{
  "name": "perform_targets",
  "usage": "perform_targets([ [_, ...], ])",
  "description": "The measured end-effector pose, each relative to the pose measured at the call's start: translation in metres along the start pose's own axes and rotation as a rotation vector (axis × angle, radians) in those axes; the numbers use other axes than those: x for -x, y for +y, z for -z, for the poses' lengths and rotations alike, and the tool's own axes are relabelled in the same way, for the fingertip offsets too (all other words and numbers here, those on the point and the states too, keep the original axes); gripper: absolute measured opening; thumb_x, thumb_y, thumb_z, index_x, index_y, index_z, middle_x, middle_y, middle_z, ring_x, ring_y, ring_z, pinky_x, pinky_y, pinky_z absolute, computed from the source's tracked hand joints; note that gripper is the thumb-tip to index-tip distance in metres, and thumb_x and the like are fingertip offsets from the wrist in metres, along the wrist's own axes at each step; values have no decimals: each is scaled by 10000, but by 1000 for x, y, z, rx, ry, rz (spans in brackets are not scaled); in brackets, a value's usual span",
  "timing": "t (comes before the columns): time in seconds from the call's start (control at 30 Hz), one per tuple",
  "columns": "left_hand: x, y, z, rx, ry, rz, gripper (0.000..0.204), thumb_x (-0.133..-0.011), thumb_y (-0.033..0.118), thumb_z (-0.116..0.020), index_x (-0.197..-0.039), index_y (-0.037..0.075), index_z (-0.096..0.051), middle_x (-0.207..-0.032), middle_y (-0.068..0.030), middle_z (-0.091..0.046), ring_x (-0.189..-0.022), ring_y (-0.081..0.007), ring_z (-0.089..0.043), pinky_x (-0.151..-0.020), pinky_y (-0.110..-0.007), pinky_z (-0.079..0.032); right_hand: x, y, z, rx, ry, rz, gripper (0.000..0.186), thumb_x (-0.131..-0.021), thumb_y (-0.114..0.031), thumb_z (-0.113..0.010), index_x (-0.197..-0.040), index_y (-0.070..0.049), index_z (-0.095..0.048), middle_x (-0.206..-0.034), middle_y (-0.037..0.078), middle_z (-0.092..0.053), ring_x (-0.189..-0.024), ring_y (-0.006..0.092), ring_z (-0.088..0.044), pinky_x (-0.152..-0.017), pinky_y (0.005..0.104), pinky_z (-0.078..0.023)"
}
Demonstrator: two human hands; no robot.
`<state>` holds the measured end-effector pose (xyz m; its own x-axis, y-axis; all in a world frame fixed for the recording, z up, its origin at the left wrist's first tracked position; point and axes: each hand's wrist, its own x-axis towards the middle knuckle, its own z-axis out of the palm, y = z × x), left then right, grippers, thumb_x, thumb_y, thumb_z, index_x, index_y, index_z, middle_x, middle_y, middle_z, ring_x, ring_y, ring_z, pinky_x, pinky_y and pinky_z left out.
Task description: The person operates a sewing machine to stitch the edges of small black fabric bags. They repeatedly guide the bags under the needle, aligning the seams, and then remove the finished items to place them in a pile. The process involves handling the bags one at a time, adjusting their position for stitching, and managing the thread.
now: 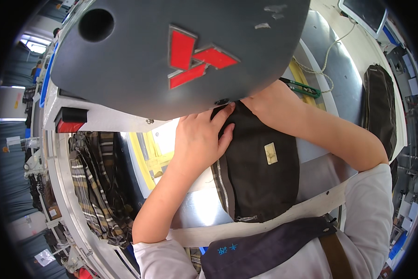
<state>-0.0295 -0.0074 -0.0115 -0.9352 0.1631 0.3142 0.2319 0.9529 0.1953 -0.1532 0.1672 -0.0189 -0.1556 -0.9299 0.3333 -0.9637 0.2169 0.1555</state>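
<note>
A dark brown fabric piece [260, 186] lies in front of me under a large grey sewing machine head [130, 69]. A metal zipper [221, 183] runs along its left edge and turns at the near end. A small cream patch [270, 153] sits on its face. My left hand [202, 132] rests on the fabric's far left edge, thumb and index finger apart; its other fingertips are partly covered by the machine. My right hand [269, 103] reaches to the fabric's far end, its fingers hidden beneath the machine head.
Green-handled thread snips [304, 88] lie beyond my right hand, beside a pale cord [331, 56]. Plaid cloth [92, 186] hangs at the left of the table. Another dark fabric piece [380, 107] lies at the right edge. Yellow tape strips [146, 162] mark the work surface.
</note>
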Motion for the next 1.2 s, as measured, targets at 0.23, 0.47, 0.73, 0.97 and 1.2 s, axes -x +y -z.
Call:
perform_targets([
  [0.23, 1, 1, -1, 20, 6, 5, 354, -776, 192, -693, -1127, 157, -674, -1145, -93, -612, -934, -279, -624, -812, -375, -473, 1, -1, -2, 19, 29, -18, 232, -745, -124, -591, -933, -1, -646, -943, 33, -558, -872, 159, -567, -725, 280, -489],
  [0.47, 2, 6, -5, 43, 44, -6, 364, -779, 168, -688, -1139, 122, -659, -1189, -96, -585, -1042, -280, -590, -877, -394, -463, 9, -5, -2, -38, 107, -106, 251, -752, -111, -588, -979, -20, -644, -972, 36, -560, -913, 176, -566, -727, 300, -498],
  [0.73, 19, 41, -6, 346, 61, 96, 326, -811, 136, -690, -1120, 56, -622, -1189, -125, -554, -966, -284, -592, -828, -386, -491, 51, -26, 13, -510, 148, -288, 204, -781, -47, -582, -956, -71, -685, -906, 71, -590, -900, 261, -573, -740, 357, -505],
  [0.97, 38, 47, 28, 815, -378, 549, 202, -817, 131, -700, -928, -26, -637, -862, -95, -594, -733, -185, -559, -692, -313, -467, 79, -68, 41, -707, 120, -137, 236, -758, -74, -669, -993, -97, -671, -952, 61, -622, -887, 262, -609, -770, 381, -508],
  [1.2, 42, 42, 25, 831, -325, 488, 234, -835, 132, -705, -1001, -15, -632, -785, 1, -581, -699, -62, -463, -658, -227, -414, 104, 21, 29, -135, 69, -475, 287, -838, -94, -600, -1124, -66, -601, -1085, 68, -575, -1046, 272, -557, -827, 382, -493],
])
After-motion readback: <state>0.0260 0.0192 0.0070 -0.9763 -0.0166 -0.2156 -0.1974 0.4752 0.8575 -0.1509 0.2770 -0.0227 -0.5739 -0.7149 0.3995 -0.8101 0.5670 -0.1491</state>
